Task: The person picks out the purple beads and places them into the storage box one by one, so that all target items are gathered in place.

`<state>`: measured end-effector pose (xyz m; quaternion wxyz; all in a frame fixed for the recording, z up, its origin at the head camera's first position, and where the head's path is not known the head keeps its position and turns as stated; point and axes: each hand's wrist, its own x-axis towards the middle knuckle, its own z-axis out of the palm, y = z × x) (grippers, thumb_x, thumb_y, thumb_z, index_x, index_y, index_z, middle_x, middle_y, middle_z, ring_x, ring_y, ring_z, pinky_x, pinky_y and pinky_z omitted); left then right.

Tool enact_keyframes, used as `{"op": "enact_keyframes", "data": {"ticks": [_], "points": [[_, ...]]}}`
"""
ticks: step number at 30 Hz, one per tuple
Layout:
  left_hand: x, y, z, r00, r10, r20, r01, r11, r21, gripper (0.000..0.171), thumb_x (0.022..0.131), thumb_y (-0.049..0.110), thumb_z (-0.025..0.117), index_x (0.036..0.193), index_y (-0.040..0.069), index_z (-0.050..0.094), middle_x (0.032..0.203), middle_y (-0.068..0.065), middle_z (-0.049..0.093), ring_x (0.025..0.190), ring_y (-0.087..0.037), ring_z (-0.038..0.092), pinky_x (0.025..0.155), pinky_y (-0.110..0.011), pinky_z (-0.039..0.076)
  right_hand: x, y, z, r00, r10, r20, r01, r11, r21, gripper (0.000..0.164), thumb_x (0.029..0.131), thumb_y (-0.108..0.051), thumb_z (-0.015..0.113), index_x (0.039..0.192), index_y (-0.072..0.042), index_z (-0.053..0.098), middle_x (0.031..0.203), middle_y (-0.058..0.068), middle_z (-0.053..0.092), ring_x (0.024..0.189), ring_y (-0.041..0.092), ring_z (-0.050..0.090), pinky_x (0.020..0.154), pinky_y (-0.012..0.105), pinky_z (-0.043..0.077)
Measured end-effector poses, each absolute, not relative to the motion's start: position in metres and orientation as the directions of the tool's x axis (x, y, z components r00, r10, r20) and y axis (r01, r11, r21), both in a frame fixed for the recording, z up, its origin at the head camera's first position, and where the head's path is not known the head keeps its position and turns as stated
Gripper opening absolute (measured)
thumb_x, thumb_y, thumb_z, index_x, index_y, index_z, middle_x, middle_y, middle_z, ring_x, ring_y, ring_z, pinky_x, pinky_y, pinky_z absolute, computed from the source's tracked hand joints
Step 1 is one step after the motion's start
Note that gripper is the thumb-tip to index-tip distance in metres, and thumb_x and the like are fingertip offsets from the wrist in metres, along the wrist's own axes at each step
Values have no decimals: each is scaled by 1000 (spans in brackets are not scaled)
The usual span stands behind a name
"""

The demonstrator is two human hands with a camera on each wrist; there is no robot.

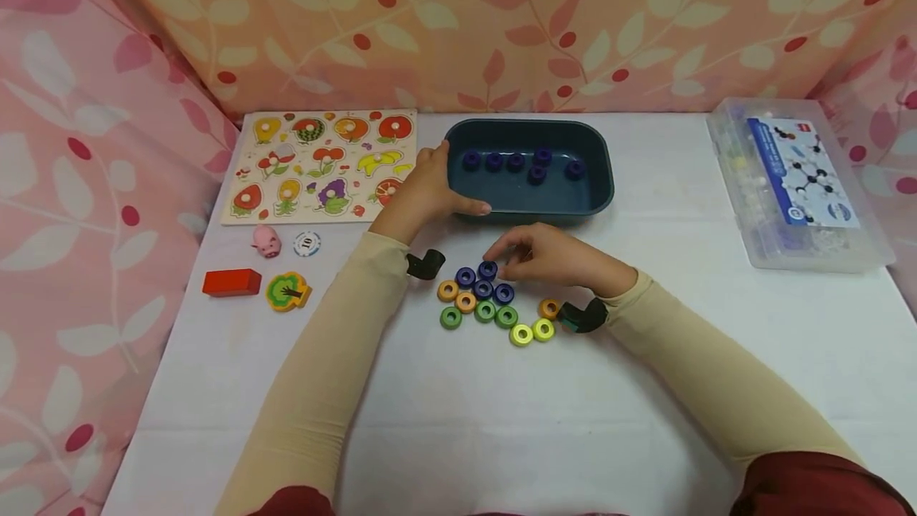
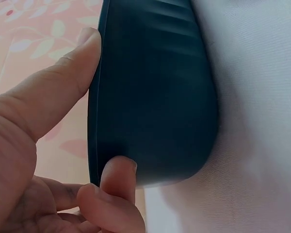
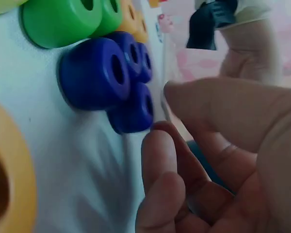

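Note:
My left hand (image 1: 428,189) holds the near left corner of a dark teal tray (image 1: 530,212), its thumb along the front rim and fingers at the left side. Inside the tray lie several dark blue rings (image 1: 516,162). My right hand (image 1: 548,255) is over the table in front of the tray, thumb and forefinger parted. Its fingertips are right at the farthest blue ring (image 1: 488,270) of a small cluster. Close by that cluster are green rings (image 1: 506,317), orange rings (image 1: 447,291) and yellow rings (image 1: 521,334), all lying flat with their holes up.
Behind my left hand lies a wooden fruit puzzle board (image 1: 322,166). Left of my forearm are a pink pig (image 1: 267,241), a poker chip (image 1: 307,244), a red block (image 1: 232,283) and a tree-shaped piece (image 1: 286,291). A clear plastic case (image 1: 802,185) stands at the right.

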<state>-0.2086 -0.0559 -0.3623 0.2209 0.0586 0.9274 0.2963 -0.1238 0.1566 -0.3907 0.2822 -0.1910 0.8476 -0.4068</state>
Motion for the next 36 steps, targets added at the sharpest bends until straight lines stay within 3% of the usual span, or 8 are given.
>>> {"op": "enact_keyframes", "data": {"ticks": [9, 18, 26, 31, 36], "points": [[-208, -57, -362, -891, 251, -379, -17, 814, 580, 131, 70, 55, 87, 163, 16, 3, 165, -16, 15, 143, -34, 33, 120, -53, 32, -135, 145, -407, -705, -602, -376, -71, 587, -806, 29, 91, -17, 74, 119, -20, 73, 97, 0, 72, 79, 17, 63, 76, 32, 52], [-208, -57, -363, -898, 247, -364, -10, 816, 578, 132, 69, 55, 87, 163, 16, 3, 165, -16, 16, 144, -32, 33, 120, -51, 31, -133, 147, -409, -732, -580, -359, -107, 617, -779, 26, 90, -21, 75, 116, -20, 74, 90, -3, 73, 79, 15, 65, 75, 31, 53], [-208, -58, -361, -896, 242, -372, -21, 814, 581, 132, 69, 55, 88, 163, 16, 4, 165, -16, 16, 143, -33, 35, 119, -52, 32, -141, 162, -370, -795, -523, -308, -102, 615, -782, 29, 87, -29, 79, 114, -18, 74, 93, 1, 75, 81, 18, 65, 72, 30, 51], [-209, -58, -361, -896, 246, -370, -23, 807, 591, 132, 69, 56, 87, 163, 16, 4, 163, -16, 18, 140, -34, 36, 119, -52, 33, -161, 172, -333, -892, -400, -212, -130, 675, -726, 27, 88, -30, 78, 113, -18, 75, 95, 4, 74, 83, 19, 64, 73, 30, 51], [-208, -57, -363, -888, 246, -388, -36, 804, 593, 133, 68, 57, 87, 163, 18, 3, 162, -15, 19, 140, -34, 36, 118, -53, 34, -190, 179, -331, -938, -286, -196, -59, 688, -724, 35, 89, -36, 76, 119, -19, 73, 106, 3, 72, 91, 19, 60, 76, 28, 49]]}}
